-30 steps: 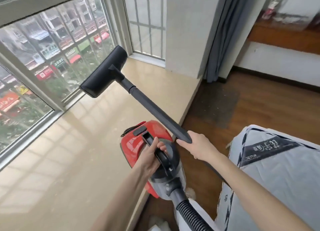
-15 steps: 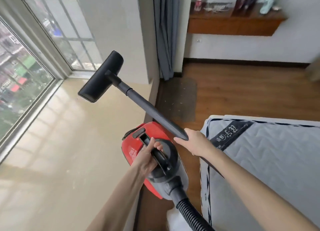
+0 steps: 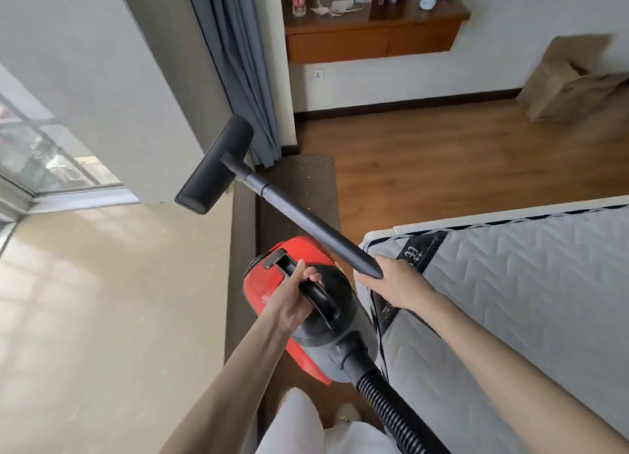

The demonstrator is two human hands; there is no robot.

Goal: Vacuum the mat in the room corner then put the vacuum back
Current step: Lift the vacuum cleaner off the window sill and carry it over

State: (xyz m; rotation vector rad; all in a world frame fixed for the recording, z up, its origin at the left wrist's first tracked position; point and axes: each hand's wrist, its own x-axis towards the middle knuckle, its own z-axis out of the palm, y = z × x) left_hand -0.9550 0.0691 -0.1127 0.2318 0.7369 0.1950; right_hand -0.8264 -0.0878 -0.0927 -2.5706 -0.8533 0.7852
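Vacuuming looks not yet begun: the left hand (image 3: 292, 300) grips the vacuum (image 3: 306, 303) handle, the right hand (image 3: 394, 283) grasps the wand (image 3: 306, 222), and the nozzle (image 3: 214, 167) hangs in the air, with the mat (image 3: 306, 188) beyond both hands.

Bedroom in a home, quilted mattress (image 3: 510, 300) on wood-plank floor (image 3: 442, 167), grey curtain (image 3: 238, 62) beside a wide window ledge (image 3: 112, 300), wall-mounted wooden shelf (image 3: 371, 34) with bottles and clutter
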